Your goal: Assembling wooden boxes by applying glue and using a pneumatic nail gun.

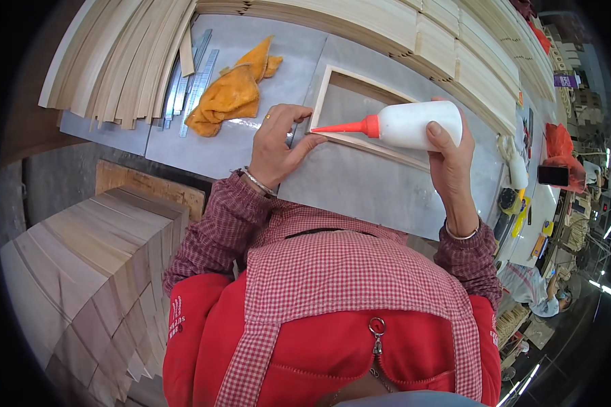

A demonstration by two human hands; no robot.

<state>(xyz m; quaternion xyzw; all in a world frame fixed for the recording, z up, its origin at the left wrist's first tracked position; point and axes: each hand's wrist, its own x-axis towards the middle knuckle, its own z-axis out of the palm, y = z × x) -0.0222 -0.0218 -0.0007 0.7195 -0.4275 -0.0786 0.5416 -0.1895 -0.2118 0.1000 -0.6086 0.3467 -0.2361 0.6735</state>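
Note:
A white squeeze bottle [411, 125] with a long red nozzle lies almost level in my right hand [453, 163], its fingers wrapped round the bottle's wide end. The nozzle tip is at the near left corner of a thin rectangular wooden frame [320, 96], which lies on the grey tabletop. Thumb and forefinger of my left hand [276, 144] close on that same corner, beside the tip. Part of the frame's near and right sides is hidden behind the bottle and my right hand.
Left of the frame lie an orange cloth [227, 98] and clear rulers [198, 88]. Wooden strips [125, 57] are stacked at the far left, boards [434, 47] along the back. Another stack of wood [91, 264] stands at lower left. A phone [553, 176] and tape measure [508, 199] are at right.

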